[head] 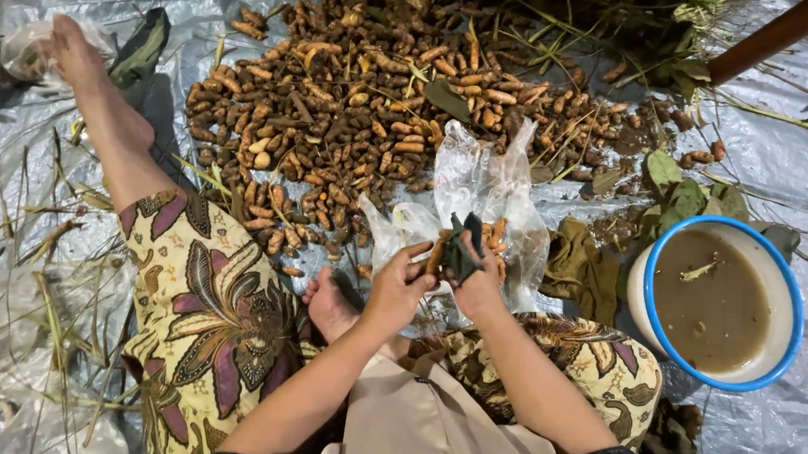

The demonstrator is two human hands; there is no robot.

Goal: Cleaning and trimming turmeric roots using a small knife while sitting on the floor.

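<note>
The sheet (788,162) underfoot is glossy, crinkled silver plastic. At frame centre a clear, thin plastic bag (487,188) – shiny, creased. The roots (347,89) above it look rough, matt and earthy. Lower right, a smooth white bowl (639,301), blue-rimmed, holds murky water. The skirt (211,307) is matt printed cloth.

surface: silver plastic sheet (797,152) | on it: root heap (366,87), blue-rimmed basin (717,302), clear bag (487,193), leaves (686,198)
</note>
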